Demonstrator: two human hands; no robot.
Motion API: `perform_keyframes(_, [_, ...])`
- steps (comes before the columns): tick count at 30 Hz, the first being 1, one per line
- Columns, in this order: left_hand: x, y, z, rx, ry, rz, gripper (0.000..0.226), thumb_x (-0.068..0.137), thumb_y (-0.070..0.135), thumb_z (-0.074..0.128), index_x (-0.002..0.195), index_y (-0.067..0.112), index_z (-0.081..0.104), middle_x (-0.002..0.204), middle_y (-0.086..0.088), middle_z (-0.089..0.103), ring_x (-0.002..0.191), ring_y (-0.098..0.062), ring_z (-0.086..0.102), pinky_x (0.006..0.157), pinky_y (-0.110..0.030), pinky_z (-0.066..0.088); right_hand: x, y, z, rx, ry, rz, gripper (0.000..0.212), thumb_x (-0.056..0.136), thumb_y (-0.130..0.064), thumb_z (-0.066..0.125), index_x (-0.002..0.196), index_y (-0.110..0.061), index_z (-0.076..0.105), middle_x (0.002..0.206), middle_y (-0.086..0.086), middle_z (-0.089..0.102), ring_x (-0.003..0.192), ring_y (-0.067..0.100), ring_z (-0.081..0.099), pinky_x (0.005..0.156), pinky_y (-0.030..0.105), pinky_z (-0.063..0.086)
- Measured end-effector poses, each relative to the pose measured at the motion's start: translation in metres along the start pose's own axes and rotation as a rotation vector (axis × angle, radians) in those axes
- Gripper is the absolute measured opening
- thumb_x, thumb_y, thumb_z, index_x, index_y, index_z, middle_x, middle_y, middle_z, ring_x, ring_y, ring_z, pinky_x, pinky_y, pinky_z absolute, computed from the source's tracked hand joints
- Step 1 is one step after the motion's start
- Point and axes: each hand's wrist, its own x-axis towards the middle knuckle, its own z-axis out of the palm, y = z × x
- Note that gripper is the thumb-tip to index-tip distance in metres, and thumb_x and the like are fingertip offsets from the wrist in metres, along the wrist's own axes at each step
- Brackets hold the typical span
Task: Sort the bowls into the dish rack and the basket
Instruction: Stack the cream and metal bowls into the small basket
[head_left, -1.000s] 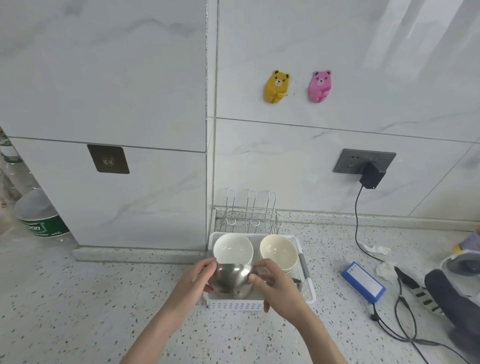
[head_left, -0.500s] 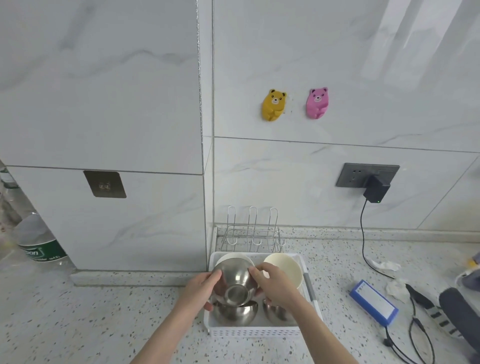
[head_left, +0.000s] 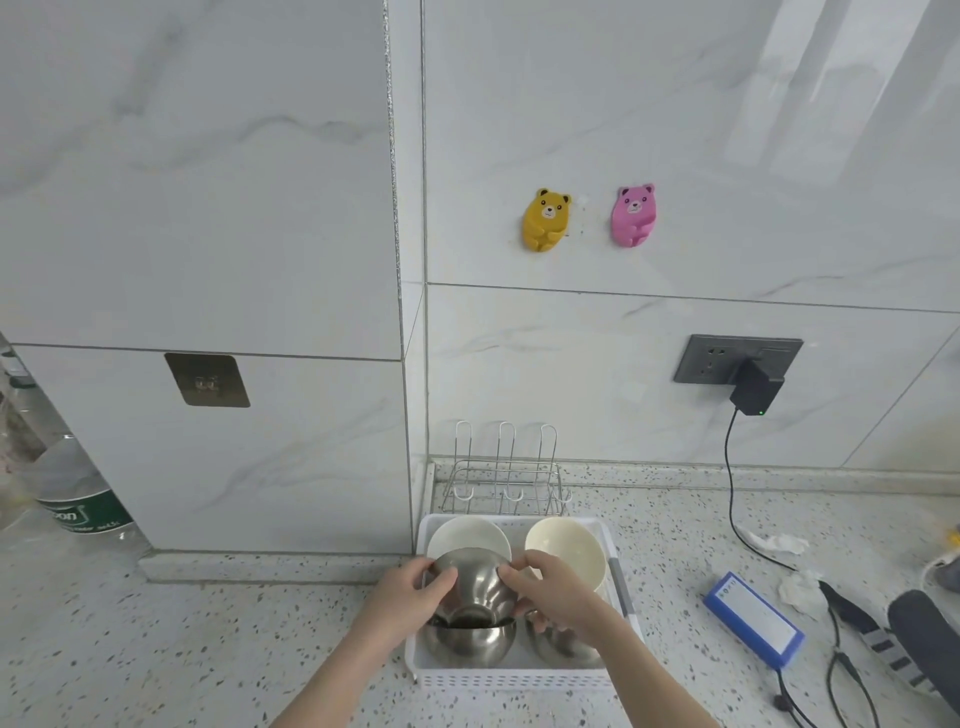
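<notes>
A white plastic basket (head_left: 519, 678) stands on the counter in front of me. Both hands hold a steel bowl (head_left: 475, 584) tilted on its side above the basket, its base turned toward me. My left hand (head_left: 410, 597) grips its left rim and my right hand (head_left: 553, 590) grips its right rim. Below it sits another steel bowl (head_left: 467, 644), and a third steel bowl (head_left: 563, 647) lies partly hidden under my right wrist. At the back of the basket are a white bowl (head_left: 467, 535) and a cream bowl (head_left: 566, 548). A wire dish rack (head_left: 506, 478) stands empty behind the basket.
A wall corner juts out just left of the basket. To the right lie a blue box (head_left: 753, 618), crumpled tissues (head_left: 774, 543), a charger cable (head_left: 730, 493) and dark straps (head_left: 883, 644). A plastic bottle (head_left: 83, 499) stands at far left.
The steel bowl rose from the front of the basket and tipped onto its side, base toward me. Both hands stayed on its rim. The view tilted upward.
</notes>
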Motion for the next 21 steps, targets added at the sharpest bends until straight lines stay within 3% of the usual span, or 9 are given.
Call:
perform_keyframes(2, [0.003, -0.002, 0.002, -0.033, -0.025, -0.012, 0.023, 0.092, 0.053, 0.057, 0.108, 0.036, 0.055, 0.107, 0.013, 0.060, 0.096, -0.004, 0.057, 0.091, -0.032, 0.052, 0.002, 0.004, 0.000, -0.032, -0.009, -0.011, 0.038, 0.085, -0.052, 0.064, 0.101, -0.018, 0.062, 0.084, 0.009, 0.076, 0.046, 0.015, 0.054, 0.039, 0.020, 0.035])
perform_keyframes(7, [0.006, -0.010, 0.007, -0.079, -0.042, -0.016, 0.037, 0.090, 0.048, 0.063, 0.121, 0.028, 0.058, 0.115, 0.008, 0.064, 0.106, -0.010, 0.060, 0.092, -0.030, 0.052, 0.005, 0.007, 0.001, -0.080, -0.008, -0.019, 0.039, 0.082, -0.055, 0.065, 0.098, -0.020, 0.061, 0.071, 0.000, 0.071, 0.042, 0.011, 0.052, 0.041, 0.018, 0.039])
perform_keyframes(10, [0.006, -0.014, 0.008, -0.086, -0.058, -0.008, 0.036, 0.090, 0.044, 0.066, 0.122, 0.027, 0.060, 0.117, 0.008, 0.064, 0.112, -0.011, 0.059, 0.094, -0.028, 0.049, 0.003, 0.006, 0.002, -0.169, -0.020, -0.039, 0.040, 0.076, -0.059, 0.064, 0.095, -0.024, 0.061, 0.069, -0.002, 0.069, 0.040, 0.009, 0.053, 0.049, 0.020, 0.045])
perform_keyframes(12, [0.005, -0.016, 0.009, -0.073, -0.079, -0.010, 0.033, 0.089, 0.041, 0.067, 0.119, 0.027, 0.061, 0.115, 0.011, 0.062, 0.111, -0.008, 0.056, 0.090, -0.023, 0.046, 0.002, 0.005, 0.004, -0.248, -0.035, -0.055, 0.041, 0.074, -0.060, 0.064, 0.093, -0.025, 0.061, 0.069, -0.006, 0.068, 0.039, 0.008, 0.053, 0.054, 0.022, 0.047])
perform_keyframes(16, [0.002, -0.017, 0.011, -0.014, -0.082, -0.005, 0.024, 0.088, 0.038, 0.069, 0.111, 0.032, 0.061, 0.110, 0.014, 0.063, 0.103, 0.000, 0.055, 0.076, -0.016, 0.041, 0.000, 0.005, 0.008, -0.372, -0.043, -0.075, 0.040, 0.073, -0.063, 0.061, 0.094, -0.029, 0.057, 0.051, -0.010, 0.059, 0.038, 0.005, 0.054, 0.058, 0.026, 0.045])
perform_keyframes(21, [-0.002, -0.016, 0.010, -0.027, -0.058, 0.016, 0.017, 0.089, 0.034, 0.070, 0.103, 0.034, 0.061, 0.107, 0.016, 0.063, 0.100, 0.002, 0.055, 0.076, -0.016, 0.042, -0.009, 0.001, 0.011, -0.427, -0.011, -0.088, 0.033, 0.079, -0.059, 0.060, 0.096, -0.031, 0.057, 0.042, -0.012, 0.056, 0.037, 0.007, 0.056, 0.057, 0.025, 0.047])
